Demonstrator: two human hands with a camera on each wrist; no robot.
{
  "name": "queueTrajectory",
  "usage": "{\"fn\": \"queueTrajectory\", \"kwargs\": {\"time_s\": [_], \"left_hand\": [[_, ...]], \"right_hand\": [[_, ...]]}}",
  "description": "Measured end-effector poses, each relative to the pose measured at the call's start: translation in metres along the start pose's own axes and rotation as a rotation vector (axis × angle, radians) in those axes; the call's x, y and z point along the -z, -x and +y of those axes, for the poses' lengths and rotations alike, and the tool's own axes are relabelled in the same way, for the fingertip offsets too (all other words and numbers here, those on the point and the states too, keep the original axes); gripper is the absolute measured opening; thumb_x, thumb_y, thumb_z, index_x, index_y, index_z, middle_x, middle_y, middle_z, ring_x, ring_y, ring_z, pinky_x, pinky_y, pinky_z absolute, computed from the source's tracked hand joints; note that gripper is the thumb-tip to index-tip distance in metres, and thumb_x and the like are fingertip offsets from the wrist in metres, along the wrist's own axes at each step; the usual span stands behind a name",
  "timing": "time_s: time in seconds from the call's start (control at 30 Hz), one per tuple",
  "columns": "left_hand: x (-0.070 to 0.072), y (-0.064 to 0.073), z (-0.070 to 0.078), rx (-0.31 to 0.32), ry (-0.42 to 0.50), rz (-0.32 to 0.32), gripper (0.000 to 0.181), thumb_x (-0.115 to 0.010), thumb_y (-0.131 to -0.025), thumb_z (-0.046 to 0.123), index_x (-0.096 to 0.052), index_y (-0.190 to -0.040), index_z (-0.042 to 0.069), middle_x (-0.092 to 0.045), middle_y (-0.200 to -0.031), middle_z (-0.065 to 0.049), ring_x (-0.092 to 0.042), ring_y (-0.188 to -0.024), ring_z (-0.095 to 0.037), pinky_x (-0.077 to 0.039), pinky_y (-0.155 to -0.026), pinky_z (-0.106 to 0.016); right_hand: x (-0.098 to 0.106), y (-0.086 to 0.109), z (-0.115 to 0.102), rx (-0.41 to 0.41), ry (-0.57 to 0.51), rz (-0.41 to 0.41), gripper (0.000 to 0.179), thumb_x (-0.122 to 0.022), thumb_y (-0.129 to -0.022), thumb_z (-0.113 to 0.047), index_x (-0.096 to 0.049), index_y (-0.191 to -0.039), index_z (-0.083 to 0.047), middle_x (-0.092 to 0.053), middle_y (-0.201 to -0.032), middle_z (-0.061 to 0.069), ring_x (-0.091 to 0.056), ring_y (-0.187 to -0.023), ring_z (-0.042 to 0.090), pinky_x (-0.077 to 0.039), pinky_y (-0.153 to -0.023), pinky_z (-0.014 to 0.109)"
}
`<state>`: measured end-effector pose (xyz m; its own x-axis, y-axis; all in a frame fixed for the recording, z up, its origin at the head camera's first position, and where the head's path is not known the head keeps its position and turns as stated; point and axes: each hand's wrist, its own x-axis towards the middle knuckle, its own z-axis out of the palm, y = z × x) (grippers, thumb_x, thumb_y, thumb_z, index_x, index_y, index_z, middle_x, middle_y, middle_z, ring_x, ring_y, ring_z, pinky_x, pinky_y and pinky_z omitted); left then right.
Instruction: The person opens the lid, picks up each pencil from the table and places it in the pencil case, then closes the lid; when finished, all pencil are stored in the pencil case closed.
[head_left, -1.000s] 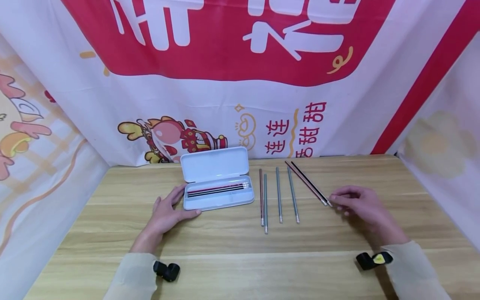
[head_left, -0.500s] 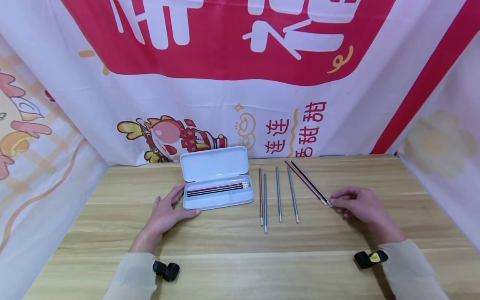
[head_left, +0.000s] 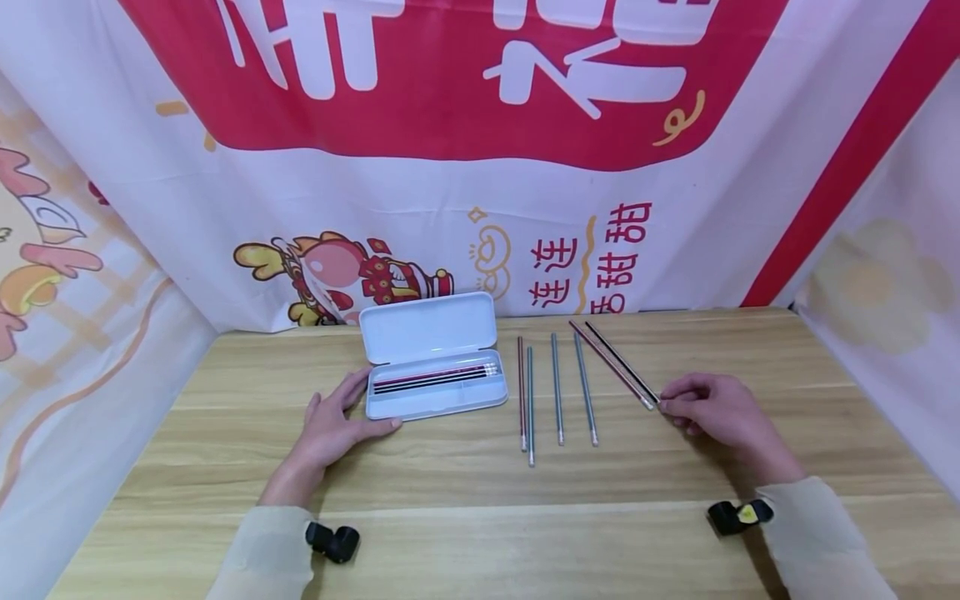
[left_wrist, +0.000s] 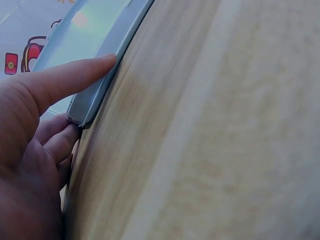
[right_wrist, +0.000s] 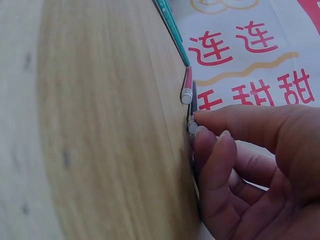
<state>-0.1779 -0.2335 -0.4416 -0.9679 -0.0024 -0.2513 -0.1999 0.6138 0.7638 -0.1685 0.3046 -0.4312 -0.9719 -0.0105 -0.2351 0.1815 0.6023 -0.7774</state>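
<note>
An open pencil case [head_left: 435, 406], pale blue-white, lies on the table with its lid [head_left: 429, 327] tilted back. Inside it rest red and black pencils [head_left: 431, 379] side by side. My left hand [head_left: 330, 429] holds the case's left end, thumb along the front edge and fingers round the corner [left_wrist: 80, 120]. At the right, my right hand [head_left: 712, 408] pinches a black pencil [head_left: 622, 364] by its eraser end [right_wrist: 192, 126] between thumb and fingers. Close beside that pencil lies a red pencil [head_left: 611, 367], its eraser [right_wrist: 187, 96] uncovered.
Between the case and my right hand lie another red pencil [head_left: 522, 392] and three blue-green pencils [head_left: 557, 387], erasers toward me. The wood-grain table [head_left: 480, 542] ends at a printed cloth backdrop [head_left: 450, 192], with cloth on both sides too.
The black pencil has shifted slightly right, and its far end now stands a little farther from the red pencil beside it. My left hand and the case stay put.
</note>
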Motion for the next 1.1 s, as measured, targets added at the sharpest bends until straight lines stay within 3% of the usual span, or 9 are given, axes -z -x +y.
{"fn": "queueTrajectory", "kwargs": {"time_s": [0.17, 0.63, 0.8, 1.1], "left_hand": [[0.000, 0.000, 0.000, 0.009, 0.007, -0.002, 0.114, -0.093, -0.081, 0.049, -0.027, -0.172, 0.031, -0.030, -0.178, -0.004, 0.004, -0.171, -0.035, 0.022, -0.134, -0.061], [0.000, 0.001, 0.001, 0.013, 0.009, -0.004, 0.114, -0.093, -0.082, 0.049, -0.026, -0.172, 0.032, -0.029, -0.178, -0.005, 0.005, -0.171, -0.037, 0.021, -0.134, -0.062], [0.000, 0.001, 0.001, 0.009, 0.008, -0.006, 0.114, -0.093, -0.082, 0.049, -0.026, -0.172, 0.032, -0.029, -0.178, -0.005, 0.006, -0.171, -0.038, 0.021, -0.134, -0.062], [0.000, 0.001, 0.002, 0.013, 0.011, -0.006, 0.113, -0.093, -0.082, 0.048, -0.027, -0.172, 0.032, -0.029, -0.178, -0.005, 0.005, -0.171, -0.036, 0.022, -0.134, -0.062]], "right_hand": [[0.003, 0.002, -0.001, 0.021, 0.066, 0.009, 0.029, -0.077, -0.099, -0.019, -0.074, -0.116, 0.004, -0.074, -0.083, 0.002, -0.067, -0.073, 0.013, -0.060, -0.060, 0.026], [0.007, 0.007, -0.007, -0.040, 0.205, 0.020, 0.028, -0.077, -0.095, -0.025, -0.075, -0.110, -0.001, -0.073, -0.084, 0.004, -0.066, -0.076, 0.017, -0.056, -0.065, 0.028], [0.009, 0.006, -0.001, -0.028, 0.129, 0.018, 0.032, -0.076, -0.096, -0.024, -0.073, -0.112, 0.003, -0.074, -0.085, 0.004, -0.067, -0.077, 0.015, -0.060, -0.064, 0.027], [0.017, -0.001, 0.015, -0.060, -0.129, -0.049, 0.040, -0.067, -0.107, -0.022, -0.066, -0.127, 0.013, -0.078, -0.093, 0.004, -0.073, -0.081, 0.012, -0.068, -0.073, 0.027]]}}
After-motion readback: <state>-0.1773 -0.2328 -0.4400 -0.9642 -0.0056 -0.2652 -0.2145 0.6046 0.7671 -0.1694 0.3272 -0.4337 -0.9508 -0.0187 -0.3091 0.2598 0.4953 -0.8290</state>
